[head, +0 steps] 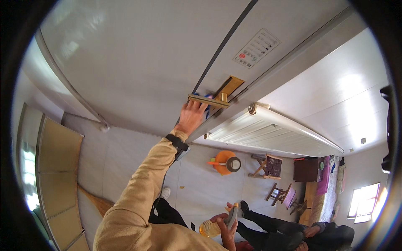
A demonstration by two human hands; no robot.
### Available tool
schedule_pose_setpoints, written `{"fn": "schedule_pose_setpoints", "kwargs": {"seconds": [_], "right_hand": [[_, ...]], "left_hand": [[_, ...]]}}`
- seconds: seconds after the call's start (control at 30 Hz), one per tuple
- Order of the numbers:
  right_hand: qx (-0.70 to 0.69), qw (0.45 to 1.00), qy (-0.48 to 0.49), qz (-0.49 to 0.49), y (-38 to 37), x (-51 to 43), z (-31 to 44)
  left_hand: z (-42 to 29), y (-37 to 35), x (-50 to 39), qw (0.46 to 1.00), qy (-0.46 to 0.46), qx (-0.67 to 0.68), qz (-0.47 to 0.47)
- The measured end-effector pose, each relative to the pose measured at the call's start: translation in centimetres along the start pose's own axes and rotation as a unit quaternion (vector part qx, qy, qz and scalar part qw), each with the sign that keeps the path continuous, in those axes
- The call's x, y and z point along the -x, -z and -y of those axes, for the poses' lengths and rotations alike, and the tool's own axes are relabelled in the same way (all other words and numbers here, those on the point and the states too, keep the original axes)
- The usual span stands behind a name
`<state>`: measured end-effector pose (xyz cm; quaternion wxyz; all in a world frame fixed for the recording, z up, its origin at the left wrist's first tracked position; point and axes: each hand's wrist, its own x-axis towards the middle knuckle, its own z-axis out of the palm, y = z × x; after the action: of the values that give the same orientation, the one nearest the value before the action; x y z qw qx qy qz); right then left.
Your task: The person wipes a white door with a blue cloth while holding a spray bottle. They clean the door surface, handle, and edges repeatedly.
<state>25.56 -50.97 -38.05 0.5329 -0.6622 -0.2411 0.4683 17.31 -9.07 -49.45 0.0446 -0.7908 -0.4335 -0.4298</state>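
Observation:
My left hand (190, 117), at the end of a tan sleeve with a black wrist strap, is curled around the brass-coloured lever handle (209, 101) of a pale door. A blue cloth (207, 108) shows between its fingers and behind the lever; part of the cloth is hidden. The brass backplate (231, 85) lies against the door panel, below a printed sticker (257, 48). Low in the picture, my right hand (226, 227) grips a clear spray bottle (209, 228) holding amber liquid. Its grey and orange spray head (233, 215) points upward in the view.
A white radiator (282, 131) runs along the wall beyond the door frame. An orange round container (224, 157), folding stools (272, 166) and a broom (97, 200) stand on the floor. A person in dark clothes (282, 235) sits at lower right, hands near the lap.

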Motion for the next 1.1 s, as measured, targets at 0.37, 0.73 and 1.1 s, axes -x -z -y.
{"fn": "schedule_pose_setpoints", "kwargs": {"seconds": [0.37,0.73,1.1], "right_hand": [[-0.004,1.000,0.012,-0.001,0.1,0.6,0.1],[0.019,1.000,0.002,0.007,-1.0,-0.3,0.3],[0.020,1.000,-0.005,-0.017,-0.7,0.0,0.3]], "left_hand": [[4.6,11.0,1.5,0.981,0.148,0.116,-0.041],[-3.6,11.0,-12.4,0.986,-0.158,-0.018,-0.048],[-2.5,10.8,-12.7,0.981,-0.186,-0.034,0.048]]}}
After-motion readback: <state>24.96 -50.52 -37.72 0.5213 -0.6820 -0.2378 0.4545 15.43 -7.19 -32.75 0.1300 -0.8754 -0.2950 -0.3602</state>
